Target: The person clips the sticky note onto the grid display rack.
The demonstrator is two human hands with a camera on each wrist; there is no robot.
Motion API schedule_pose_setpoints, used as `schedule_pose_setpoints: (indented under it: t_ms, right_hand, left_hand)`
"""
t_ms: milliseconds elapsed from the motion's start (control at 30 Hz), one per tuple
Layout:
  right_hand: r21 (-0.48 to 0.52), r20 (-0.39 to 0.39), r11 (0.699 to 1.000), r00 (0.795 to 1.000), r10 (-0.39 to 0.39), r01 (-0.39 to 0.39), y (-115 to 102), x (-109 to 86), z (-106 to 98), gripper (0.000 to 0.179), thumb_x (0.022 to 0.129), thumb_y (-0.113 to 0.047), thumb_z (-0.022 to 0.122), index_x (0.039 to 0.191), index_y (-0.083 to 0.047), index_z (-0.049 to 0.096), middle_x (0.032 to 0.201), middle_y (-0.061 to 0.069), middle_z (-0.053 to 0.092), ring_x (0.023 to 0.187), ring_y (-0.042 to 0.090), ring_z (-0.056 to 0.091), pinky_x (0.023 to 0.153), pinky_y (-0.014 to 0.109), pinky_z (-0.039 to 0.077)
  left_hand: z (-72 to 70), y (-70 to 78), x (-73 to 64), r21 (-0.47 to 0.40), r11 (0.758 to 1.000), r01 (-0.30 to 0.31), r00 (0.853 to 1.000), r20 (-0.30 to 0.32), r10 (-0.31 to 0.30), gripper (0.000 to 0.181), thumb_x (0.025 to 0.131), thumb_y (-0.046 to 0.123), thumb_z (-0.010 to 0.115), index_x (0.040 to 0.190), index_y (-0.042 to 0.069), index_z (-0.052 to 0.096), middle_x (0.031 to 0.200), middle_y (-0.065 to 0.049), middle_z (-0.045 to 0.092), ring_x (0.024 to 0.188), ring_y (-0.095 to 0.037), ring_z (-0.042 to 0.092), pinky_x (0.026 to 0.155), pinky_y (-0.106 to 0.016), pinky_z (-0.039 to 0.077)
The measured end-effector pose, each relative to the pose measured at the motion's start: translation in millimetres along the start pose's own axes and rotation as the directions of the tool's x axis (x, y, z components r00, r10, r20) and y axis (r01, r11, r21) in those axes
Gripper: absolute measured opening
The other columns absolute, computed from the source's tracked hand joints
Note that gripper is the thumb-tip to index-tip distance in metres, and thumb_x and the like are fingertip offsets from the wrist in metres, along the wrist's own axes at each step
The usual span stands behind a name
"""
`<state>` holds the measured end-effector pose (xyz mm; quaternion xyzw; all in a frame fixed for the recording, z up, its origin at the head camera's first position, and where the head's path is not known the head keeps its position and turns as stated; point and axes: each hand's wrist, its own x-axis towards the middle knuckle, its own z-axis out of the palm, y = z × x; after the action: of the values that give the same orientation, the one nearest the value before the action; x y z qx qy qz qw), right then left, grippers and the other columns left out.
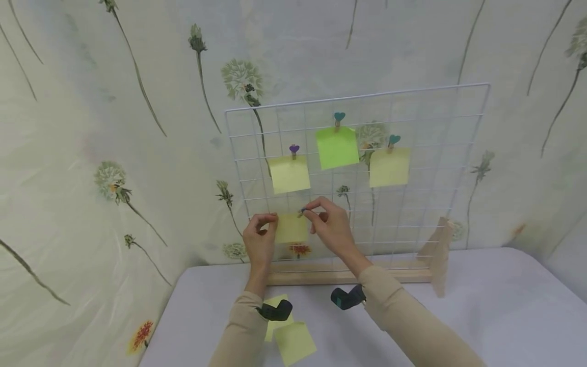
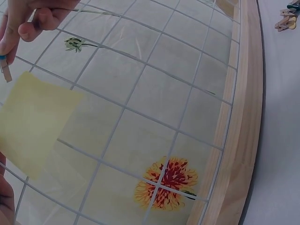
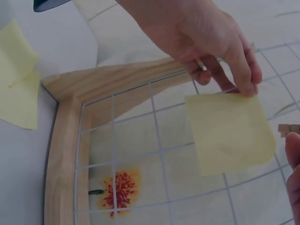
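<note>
My left hand (image 1: pixel 260 234) pinches a pale yellow sticky note (image 1: pixel 292 228) by its upper left corner, against the lower left part of a white wire grid (image 1: pixel 357 204). At the note's upper right corner, my right hand (image 1: pixel 331 224) holds a small wooden clothespin (image 1: pixel 300 212) with a blue top between thumb and fingertips. In the left wrist view, the clothespin (image 2: pixel 5 70) points down just above the note's edge (image 2: pixel 40 122). The right wrist view shows the left hand's fingers (image 3: pixel 243 70) gripping the note (image 3: pixel 229 133).
Higher on the grid hang two yellow notes (image 1: pixel 290 174) (image 1: pixel 389 167) and a green note (image 1: pixel 337 148), under heart-topped clothespins. A wooden stand (image 1: pixel 348 277) supports the grid. Loose yellow notes (image 1: pixel 295 342) lie on the white table (image 1: pixel 202 316). Spare clothespins (image 2: pixel 287 19) lie beside the stand.
</note>
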<state>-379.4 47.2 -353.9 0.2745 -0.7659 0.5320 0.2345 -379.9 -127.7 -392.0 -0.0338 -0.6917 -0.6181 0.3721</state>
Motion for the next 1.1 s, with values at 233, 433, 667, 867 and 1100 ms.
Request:
schedule_pose_setpoints:
  t_ms: [233,433,667,867,1100]
  right_hand:
    - [-0.086,0.004,0.996,1.000,-0.022,0.022,-3,8.3,3,0.007,0.091,-0.014,0.062,0.098,-0.012,0.064,0.074,0.012,0.066,0.043,0.009,0.053,0.037,0.023,0.029]
    - [-0.145,0.026,0.989,1.000,-0.002,0.006,-3,11.1,8,0.006,0.091,-0.014,0.063,0.097,-0.014,0.063,0.079,0.009,0.068,0.042,0.010,0.054,0.038,0.024,0.033]
    - [-0.179,0.026,0.984,0.999,-0.018,0.023,0,13.3,11,0.005,0.090,-0.014,0.063,0.095,-0.015,0.063,0.086,0.002,0.069,0.041,0.009,0.053,0.038,0.025,0.035]
    - [-0.222,0.033,0.972,0.997,-0.072,0.078,-1,14.2,11,0.005,0.090,-0.013,0.064,0.095,-0.014,0.062,0.091,0.001,0.068,0.041,0.006,0.053,0.038,0.024,0.037]
    - [-0.257,0.046,0.961,0.995,-0.093,0.101,-2,13.6,14,0.006,0.089,-0.012,0.064,0.095,-0.012,0.062,0.093,0.002,0.069,0.042,0.002,0.051,0.040,0.023,0.040]
  left_hand:
    - [0.9,1.7,1.2,0.005,1.000,-0.023,1.000,-0.005,0.023,0.010,0.085,0.013,0.070,0.084,0.003,0.066,0.094,-0.010,0.073,0.087,-0.020,0.068,0.059,-0.016,0.042]
    - [-1.5,0.0,1.0,0.011,1.000,-0.005,1.000,0.015,0.005,0.010,0.084,0.020,0.071,0.083,0.011,0.067,0.094,-0.001,0.073,0.087,-0.010,0.067,0.060,-0.017,0.043]
    - [-5.7,29.7,-6.0,-0.016,1.000,0.016,0.999,0.030,-0.016,0.011,0.085,0.010,0.069,0.085,0.000,0.065,0.097,-0.012,0.073,0.092,-0.025,0.068,0.061,-0.016,0.041]
    - [-5.6,36.8,-7.5,-0.010,1.000,0.017,0.999,0.035,-0.017,0.011,0.086,0.008,0.068,0.086,-0.002,0.065,0.097,-0.014,0.072,0.092,-0.027,0.067,0.062,-0.017,0.041]
    - [-6.6,37.5,-8.4,0.000,1.000,0.015,1.000,0.026,-0.015,0.013,0.086,0.009,0.068,0.085,-0.004,0.065,0.096,-0.013,0.073,0.091,-0.027,0.067,0.064,-0.020,0.041]
